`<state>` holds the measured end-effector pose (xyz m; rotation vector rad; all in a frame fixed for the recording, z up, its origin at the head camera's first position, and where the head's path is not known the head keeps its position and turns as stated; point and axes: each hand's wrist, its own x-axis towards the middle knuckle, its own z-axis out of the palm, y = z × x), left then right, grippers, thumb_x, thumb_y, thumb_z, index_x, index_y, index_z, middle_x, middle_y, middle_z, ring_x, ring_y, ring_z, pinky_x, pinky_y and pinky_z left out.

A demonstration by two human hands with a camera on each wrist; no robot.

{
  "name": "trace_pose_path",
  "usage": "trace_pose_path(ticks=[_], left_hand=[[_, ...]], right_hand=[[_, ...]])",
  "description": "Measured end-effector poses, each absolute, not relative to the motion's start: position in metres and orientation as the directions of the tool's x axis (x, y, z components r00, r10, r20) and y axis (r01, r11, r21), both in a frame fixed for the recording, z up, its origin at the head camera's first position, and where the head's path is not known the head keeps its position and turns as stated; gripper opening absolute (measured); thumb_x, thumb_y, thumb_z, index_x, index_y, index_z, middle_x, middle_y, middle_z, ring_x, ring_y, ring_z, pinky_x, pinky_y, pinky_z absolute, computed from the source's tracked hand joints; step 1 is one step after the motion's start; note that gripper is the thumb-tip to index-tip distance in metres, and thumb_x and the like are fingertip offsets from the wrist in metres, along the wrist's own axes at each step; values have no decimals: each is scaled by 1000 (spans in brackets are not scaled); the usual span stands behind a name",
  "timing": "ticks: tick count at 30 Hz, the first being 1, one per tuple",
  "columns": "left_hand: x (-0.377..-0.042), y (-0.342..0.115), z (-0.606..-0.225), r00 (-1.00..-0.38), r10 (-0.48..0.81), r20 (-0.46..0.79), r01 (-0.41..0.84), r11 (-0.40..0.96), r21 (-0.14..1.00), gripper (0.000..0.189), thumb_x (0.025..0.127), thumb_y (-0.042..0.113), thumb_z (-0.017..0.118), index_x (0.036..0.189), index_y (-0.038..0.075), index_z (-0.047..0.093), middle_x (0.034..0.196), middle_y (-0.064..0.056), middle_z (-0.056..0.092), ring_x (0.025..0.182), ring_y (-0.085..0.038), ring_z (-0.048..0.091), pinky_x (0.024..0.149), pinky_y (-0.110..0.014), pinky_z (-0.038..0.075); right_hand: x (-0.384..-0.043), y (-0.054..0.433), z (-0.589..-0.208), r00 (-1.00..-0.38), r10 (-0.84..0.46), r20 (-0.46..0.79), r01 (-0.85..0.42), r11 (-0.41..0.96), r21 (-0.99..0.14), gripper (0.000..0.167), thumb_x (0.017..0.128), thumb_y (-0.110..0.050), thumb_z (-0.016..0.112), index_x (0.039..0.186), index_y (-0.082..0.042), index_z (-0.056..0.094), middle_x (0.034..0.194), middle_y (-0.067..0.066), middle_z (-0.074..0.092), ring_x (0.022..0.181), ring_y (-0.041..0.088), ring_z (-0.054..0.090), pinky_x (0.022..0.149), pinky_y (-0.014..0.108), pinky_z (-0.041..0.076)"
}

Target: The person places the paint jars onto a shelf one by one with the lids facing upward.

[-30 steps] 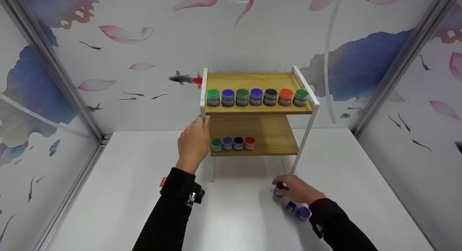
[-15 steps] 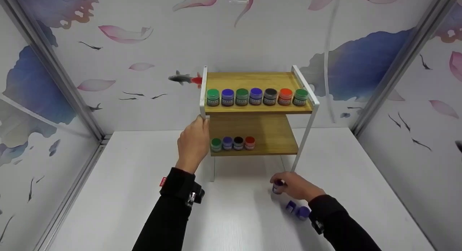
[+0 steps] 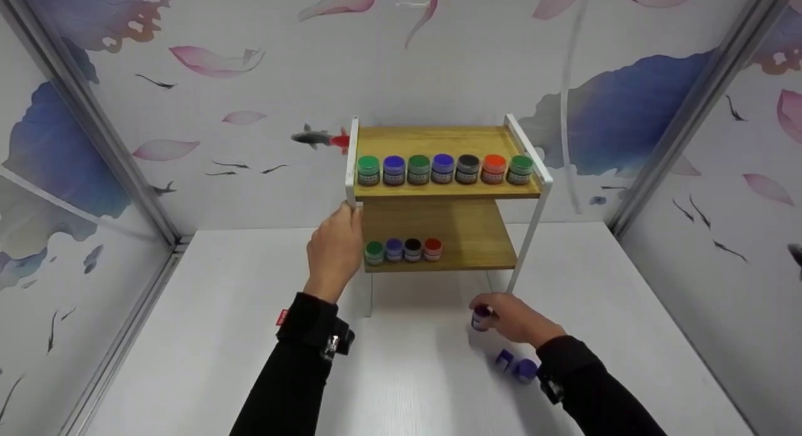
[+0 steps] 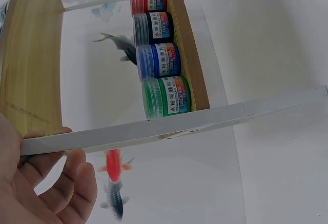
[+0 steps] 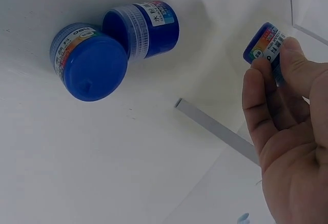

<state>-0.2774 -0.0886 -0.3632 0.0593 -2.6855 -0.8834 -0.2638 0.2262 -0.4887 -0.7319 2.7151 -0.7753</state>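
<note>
My left hand [image 3: 335,251] grips the white upright [image 4: 102,138] at the left side of a two-tier shelf rack, its fingers curled round the bar. In my right hand [image 3: 517,320], thumb and fingers pinch a small blue paint jar [image 5: 266,44] a little above the table, beside the rack's front right leg [image 5: 218,130]. Two more blue paint jars lie on the tabletop nearer the right wrist: one jar [image 5: 159,27] is on its side, and the other jar [image 5: 97,67] touches it. My palm hides part of the held jar.
Along the front of the wooden upper shelf [image 3: 438,135] stand several paint jars with green, blue, black and red lids. The lower shelf [image 3: 479,248] bears a shorter row [image 4: 164,60] at its left. Patterned wall panels enclose the white table [image 3: 250,336].
My right hand has raised the blue jar slightly and shifted it toward the rack, away from the two lying jars. The left hand keeps its place on the upright.
</note>
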Motion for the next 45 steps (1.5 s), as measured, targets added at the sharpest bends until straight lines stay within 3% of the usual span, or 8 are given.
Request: trace_pose_path(ticks=[14, 21, 28, 35, 45], left_hand=[[-278, -88, -364, -945, -129, 300, 67, 823, 564, 34, 107, 33, 34, 90, 10, 53, 71, -1, 47, 63, -19, 47, 53, -30, 33], [-277, -87, -364, -948, -128, 293, 65, 820, 569, 34, 107, 33, 35, 92, 10, 54, 72, -2, 48, 65, -19, 48, 54, -31, 34], [-276, -88, -363, -948, -130, 291, 65, 816, 574, 35, 107, 34, 34, 92, 9, 53, 72, -2, 48, 65, -19, 47, 54, -30, 34], [-277, -87, -363, -949, -136, 283, 56, 814, 578, 36, 107, 35, 33, 92, 10, 53, 73, -2, 49, 66, -20, 49, 55, -31, 35], [-277, -89, -364, -943, -128, 308, 76, 817, 571, 36, 107, 35, 33, 90, 10, 52, 72, -2, 48, 64, -20, 47, 54, -31, 33]], right_hand=[[-265, 232, -471, -847, -531, -33, -434, 726, -534, 28, 93, 1, 59, 121, 1, 63, 114, 15, 68, 108, 30, 64, 92, 48, 51], [-267, 231, -459, -866, -496, -64, -388, 747, -540, 30, 94, 0, 59, 124, -1, 62, 117, 14, 67, 109, 27, 64, 95, 48, 51], [-267, 231, -448, -847, -530, -53, -427, 736, -525, 31, 95, -1, 58, 126, -1, 61, 118, 14, 66, 107, 26, 64, 93, 47, 52], [-270, 226, -436, -874, -474, -105, -355, 773, -526, 30, 95, -4, 60, 124, -8, 63, 115, 8, 65, 103, 20, 61, 97, 47, 50], [-275, 221, -418, -863, -505, -27, -425, 752, -504, 27, 92, -1, 62, 118, -8, 64, 111, 8, 63, 99, 21, 59, 92, 44, 51]])
